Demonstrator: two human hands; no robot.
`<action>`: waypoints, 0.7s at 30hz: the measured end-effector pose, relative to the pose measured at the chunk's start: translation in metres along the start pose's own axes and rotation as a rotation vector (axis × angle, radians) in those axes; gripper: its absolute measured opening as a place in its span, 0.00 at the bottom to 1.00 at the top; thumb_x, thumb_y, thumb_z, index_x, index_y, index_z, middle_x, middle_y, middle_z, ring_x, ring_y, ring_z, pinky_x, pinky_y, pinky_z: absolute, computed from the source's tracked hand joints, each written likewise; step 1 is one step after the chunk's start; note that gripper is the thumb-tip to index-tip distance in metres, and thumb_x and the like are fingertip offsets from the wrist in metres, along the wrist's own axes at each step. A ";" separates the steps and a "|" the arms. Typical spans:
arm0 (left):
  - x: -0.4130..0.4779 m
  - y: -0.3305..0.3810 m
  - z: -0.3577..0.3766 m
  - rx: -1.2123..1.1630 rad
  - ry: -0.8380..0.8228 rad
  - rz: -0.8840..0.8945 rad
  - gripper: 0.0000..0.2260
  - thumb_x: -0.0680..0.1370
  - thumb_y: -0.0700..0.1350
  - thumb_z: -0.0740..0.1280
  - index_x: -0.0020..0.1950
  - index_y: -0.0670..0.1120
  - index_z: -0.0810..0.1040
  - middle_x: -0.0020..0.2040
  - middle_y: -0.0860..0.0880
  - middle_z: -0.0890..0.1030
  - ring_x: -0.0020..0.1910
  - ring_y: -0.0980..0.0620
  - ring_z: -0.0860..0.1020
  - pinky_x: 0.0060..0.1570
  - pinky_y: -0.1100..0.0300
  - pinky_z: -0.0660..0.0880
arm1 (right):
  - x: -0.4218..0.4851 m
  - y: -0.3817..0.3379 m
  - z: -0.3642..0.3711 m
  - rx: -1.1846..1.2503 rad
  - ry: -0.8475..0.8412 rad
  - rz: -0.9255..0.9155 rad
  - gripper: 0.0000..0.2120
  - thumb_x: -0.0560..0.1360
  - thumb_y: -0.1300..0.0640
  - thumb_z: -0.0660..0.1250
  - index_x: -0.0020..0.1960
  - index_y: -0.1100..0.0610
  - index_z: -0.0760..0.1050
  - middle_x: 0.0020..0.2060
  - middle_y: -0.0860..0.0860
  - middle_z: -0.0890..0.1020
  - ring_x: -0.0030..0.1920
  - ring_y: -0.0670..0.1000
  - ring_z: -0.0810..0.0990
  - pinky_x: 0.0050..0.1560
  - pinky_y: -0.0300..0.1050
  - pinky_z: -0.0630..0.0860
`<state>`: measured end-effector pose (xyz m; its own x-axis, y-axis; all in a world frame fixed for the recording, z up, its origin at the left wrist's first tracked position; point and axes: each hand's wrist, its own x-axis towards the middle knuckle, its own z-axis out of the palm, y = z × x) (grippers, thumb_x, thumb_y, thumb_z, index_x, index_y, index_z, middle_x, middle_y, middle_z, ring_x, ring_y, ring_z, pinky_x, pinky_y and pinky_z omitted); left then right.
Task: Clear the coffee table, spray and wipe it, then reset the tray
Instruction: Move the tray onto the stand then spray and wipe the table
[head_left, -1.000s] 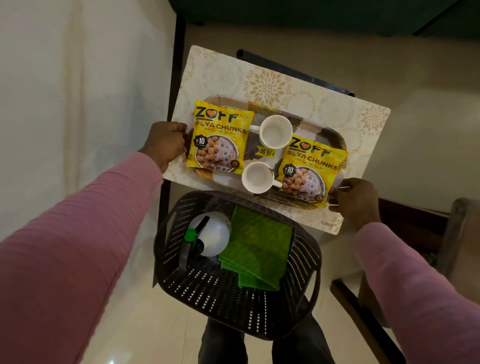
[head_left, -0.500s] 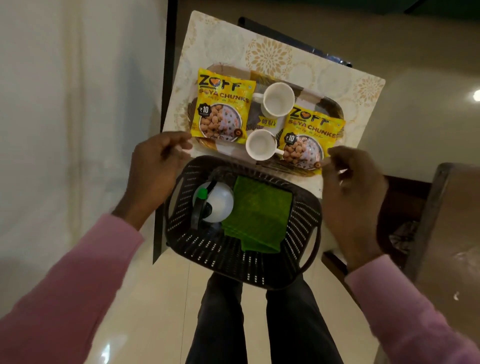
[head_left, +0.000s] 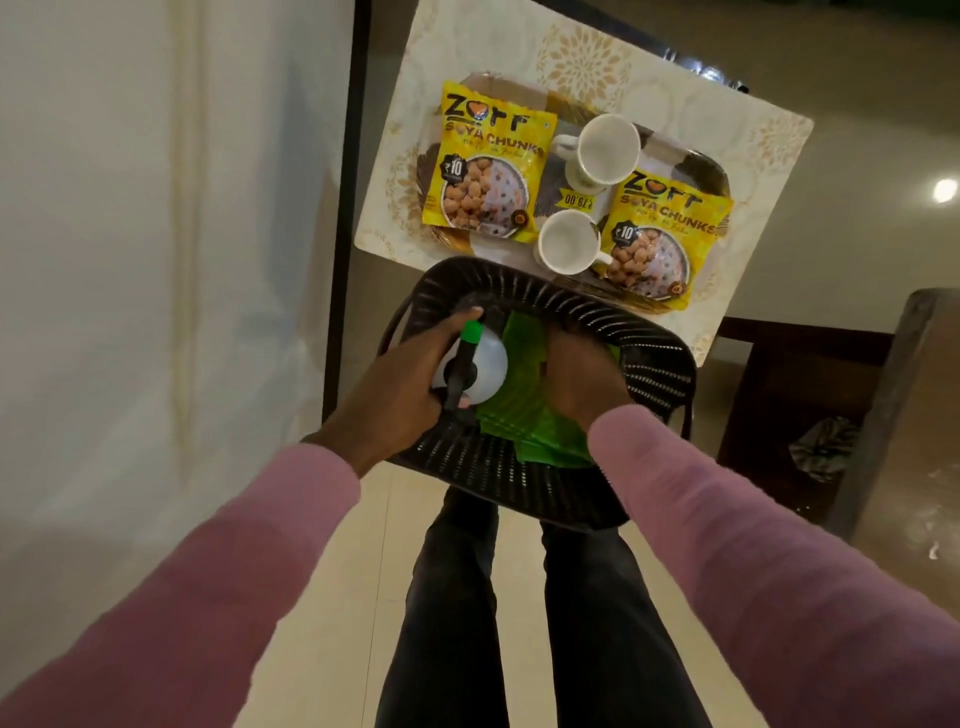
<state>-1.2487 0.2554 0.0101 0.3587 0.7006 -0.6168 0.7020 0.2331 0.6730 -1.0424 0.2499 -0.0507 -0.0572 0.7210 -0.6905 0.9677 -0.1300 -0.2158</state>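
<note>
A patterned tray (head_left: 701, 166) lies on a floral mat (head_left: 769, 140) on the coffee table. On it are two yellow soya chunk packets (head_left: 485, 166) (head_left: 660, 244) and two white cups (head_left: 608, 150) (head_left: 569, 241). In front stands a black plastic basket (head_left: 654, 358). Inside it, my left hand (head_left: 400, 384) grips a white spray bottle (head_left: 491, 364) with a green nozzle. My right hand (head_left: 582, 379) rests on the green cloth (head_left: 524, 415) in the basket, its fingers hidden.
The table's dark frame edge (head_left: 345, 234) runs along the left, with a pale curtain (head_left: 156, 260) beyond it. Dark wooden furniture (head_left: 810, 395) stands at the right. My legs (head_left: 519, 613) are on the tiled floor below the basket.
Both hands left the tray's sides and dropped into the basket. The left hand has taken hold of the spray bottle; the right hand has come down on the green cloth.
</note>
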 end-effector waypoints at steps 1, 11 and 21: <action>0.000 -0.001 0.004 -0.028 0.011 0.010 0.40 0.71 0.40 0.75 0.76 0.59 0.58 0.70 0.49 0.72 0.67 0.52 0.71 0.67 0.50 0.70 | 0.004 0.001 0.002 -0.027 -0.011 0.017 0.22 0.75 0.61 0.64 0.69 0.58 0.69 0.63 0.58 0.75 0.59 0.60 0.77 0.59 0.52 0.73; 0.002 -0.003 0.023 -0.107 0.147 0.021 0.38 0.70 0.46 0.77 0.75 0.53 0.60 0.65 0.51 0.75 0.56 0.64 0.69 0.52 0.76 0.63 | 0.010 0.005 0.013 0.068 -0.170 0.086 0.28 0.73 0.53 0.68 0.71 0.56 0.67 0.65 0.59 0.74 0.63 0.61 0.73 0.63 0.52 0.72; 0.002 0.002 0.033 -0.163 0.256 0.173 0.26 0.76 0.41 0.68 0.71 0.55 0.62 0.57 0.45 0.79 0.57 0.49 0.77 0.55 0.60 0.73 | -0.012 0.001 0.015 0.320 -0.194 0.319 0.23 0.73 0.48 0.67 0.63 0.60 0.74 0.59 0.60 0.79 0.58 0.61 0.77 0.59 0.51 0.74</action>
<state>-1.2258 0.2347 -0.0031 0.2829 0.8808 -0.3796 0.5296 0.1865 0.8275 -1.0444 0.2306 -0.0527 0.1554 0.4751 -0.8661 0.8225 -0.5478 -0.1529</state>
